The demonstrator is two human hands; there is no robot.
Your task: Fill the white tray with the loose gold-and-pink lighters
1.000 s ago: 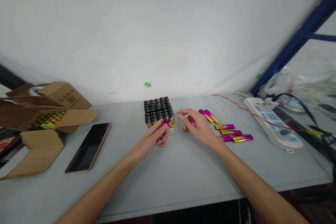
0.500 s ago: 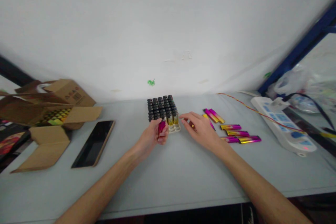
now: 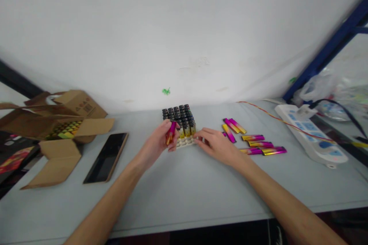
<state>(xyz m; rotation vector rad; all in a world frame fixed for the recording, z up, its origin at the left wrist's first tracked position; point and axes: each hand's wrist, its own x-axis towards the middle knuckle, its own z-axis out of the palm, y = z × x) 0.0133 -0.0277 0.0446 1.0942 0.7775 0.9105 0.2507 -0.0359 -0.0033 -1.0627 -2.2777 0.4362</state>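
Observation:
My left hand (image 3: pixel 157 141) is closed around a shiny purple-and-yellow tube (image 3: pixel 171 133), its purple end tilted up. Just behind it stands a white tray (image 3: pixel 186 142) packed with upright black-capped pieces (image 3: pixel 177 111), their yellow lower parts showing in the front row. Part of the tray's left side is hidden by that hand. At the tray's right edge, my right hand (image 3: pixel 214 142) has its fingers stretched and a little apart, fingertips at the rim, with nothing visible in them. Several more purple-and-yellow tubes (image 3: pixel 260 144) lie loose to its right.
A phone (image 3: pixel 106 157) lies left of my left arm. Beyond it, an open cardboard box (image 3: pixel 94 126) holds several yellow-green pieces. A white power strip (image 3: pixel 312 134) with a plugged-in cable lies at the right, crossed by a thin red-yellow wire (image 3: pixel 267 114). A white wall (image 3: pixel 184 38) stands behind.
My left hand has moved slightly left and up with the tube, which now shows its yellow part. My right hand has lowered to the tray's right edge, and more of the tray's front is visible.

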